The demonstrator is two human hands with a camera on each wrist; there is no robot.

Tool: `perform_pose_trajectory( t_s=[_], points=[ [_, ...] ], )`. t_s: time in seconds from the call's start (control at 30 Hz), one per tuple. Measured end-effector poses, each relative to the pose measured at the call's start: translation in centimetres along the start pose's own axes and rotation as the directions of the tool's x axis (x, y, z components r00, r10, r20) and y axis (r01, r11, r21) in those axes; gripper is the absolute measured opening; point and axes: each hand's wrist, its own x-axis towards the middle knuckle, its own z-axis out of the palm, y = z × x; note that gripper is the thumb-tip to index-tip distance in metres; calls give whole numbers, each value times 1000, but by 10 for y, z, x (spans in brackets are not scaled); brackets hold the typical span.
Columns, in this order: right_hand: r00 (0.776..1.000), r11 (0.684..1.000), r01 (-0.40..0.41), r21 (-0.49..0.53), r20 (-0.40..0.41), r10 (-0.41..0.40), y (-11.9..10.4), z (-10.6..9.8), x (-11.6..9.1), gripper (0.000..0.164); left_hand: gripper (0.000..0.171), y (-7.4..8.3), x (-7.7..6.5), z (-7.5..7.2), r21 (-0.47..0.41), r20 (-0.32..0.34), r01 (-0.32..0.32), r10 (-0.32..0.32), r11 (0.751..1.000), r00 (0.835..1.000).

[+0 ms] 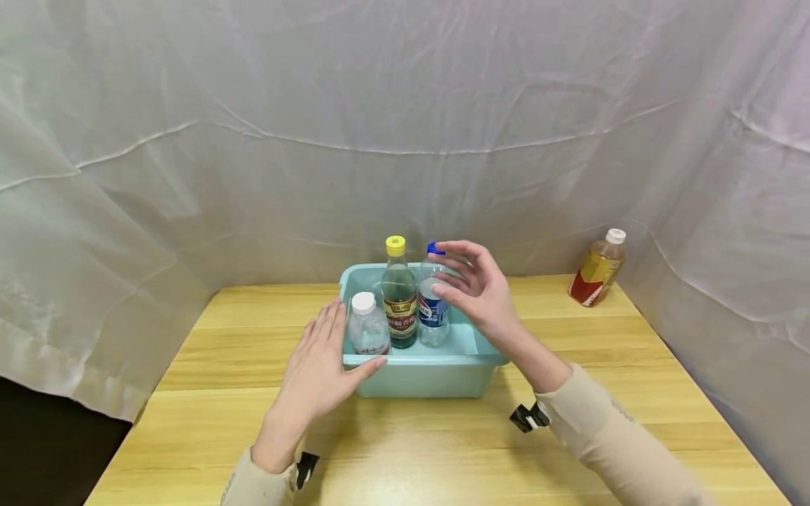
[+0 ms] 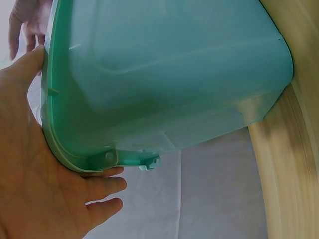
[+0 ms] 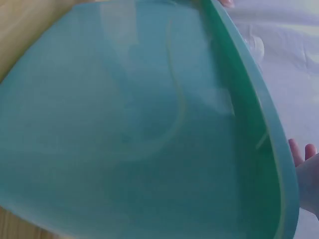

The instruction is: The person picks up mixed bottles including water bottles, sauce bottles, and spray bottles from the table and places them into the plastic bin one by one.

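Observation:
A light blue plastic basin [image 1: 430, 376] stands on the table with three bottles upright in it. At its left is a clear bottle [image 1: 369, 330] with a white cap; in the middle, a yellow-capped glass bottle [image 1: 400, 302] with a red and cream label; beside that, a Pepsi bottle [image 1: 434, 315] with a blue cap. My left hand [image 1: 319, 369] rests along the basin's left front corner, fingers straight and thumb on the front rim [image 2: 48, 99]. Over the basin's right part, my right hand [image 1: 484, 292] has its fingers and thumb spread apart, fingertips overlapping the Pepsi bottle's upper part.
An amber bottle [image 1: 598, 270] with a white cap and a gold and red label stands at the table's back right corner. Grey cloth [image 1: 405, 84] hangs behind and on both sides of the wooden table [image 1: 405, 450].

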Motion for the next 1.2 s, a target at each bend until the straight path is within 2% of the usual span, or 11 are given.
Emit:
perform_pose_trajectory(
  t_s=[0.2, 0.37, 0.63, 1.0, 1.2],
  points=[
    [990, 994, 77, -82, -114, -86, 0, -17, -8, 59, 121, 0, 0, 0, 6, 6, 4, -4, 1000, 1000],
    [973, 988, 85, -131, -202, -110, 1, -33, -16, 54, 121, 1, -1, 0, 7, 9, 8, -8, 1000, 1000],
    [936, 991, 108, -81, -327, -128, 5, -64, -30, 52, 119, 1, -1, -1, 1, 7, 4, -4, 1000, 1000],
    [856, 990, 110, -93, -498, -142, 20, -121, -51, 52, 121, 1, -1, 0, 2, 8, 6, -6, 1000, 1000],
    [785, 988, 68, -136, -605, -137, 31, -154, -59, 51, 120, 1, -1, 0, 4, 5, 5, -5, 1000, 1000]
  ],
)
